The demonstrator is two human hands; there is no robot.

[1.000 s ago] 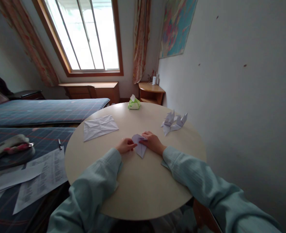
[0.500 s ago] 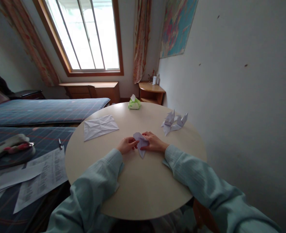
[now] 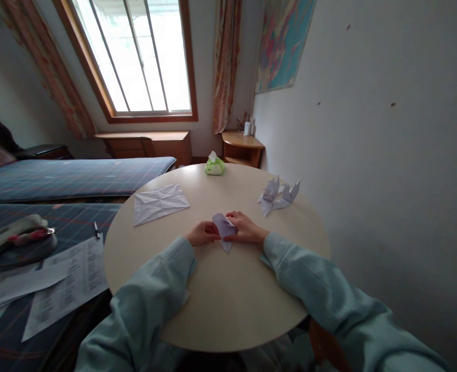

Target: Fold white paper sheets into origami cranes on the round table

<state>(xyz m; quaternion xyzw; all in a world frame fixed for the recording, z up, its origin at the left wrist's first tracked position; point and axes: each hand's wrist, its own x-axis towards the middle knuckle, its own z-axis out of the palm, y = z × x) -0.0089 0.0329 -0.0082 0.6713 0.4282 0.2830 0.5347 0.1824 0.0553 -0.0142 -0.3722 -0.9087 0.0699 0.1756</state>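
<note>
A piece of folded white paper (image 3: 224, 226) with a pointed lower end is at the middle of the round table (image 3: 228, 305). My right hand (image 3: 246, 227) grips its right side, fingers behind and thumb in front. My left hand (image 3: 204, 233) is closed at the paper's left edge, its fingertips partly hidden behind the paper. Farther off to the right stand several folded paper figures (image 3: 278, 195) with upright points. A creased sheet of paper (image 3: 161, 202) lies flat to the left of my hands.
A green tissue pack (image 3: 215, 165) sits at the table's far edge. On the left, a bed with a plaid cover (image 3: 73, 175) bears printed sheets (image 3: 71, 284), a pen (image 3: 96, 230) and a bag-like item (image 3: 17, 235). A white wall (image 3: 387, 181) borders the right side.
My left hand has shifted slightly, its fingers now tucked farther behind the paper's left edge. The right hand stays almost in place; the paper's upper flap has tilted a little.
</note>
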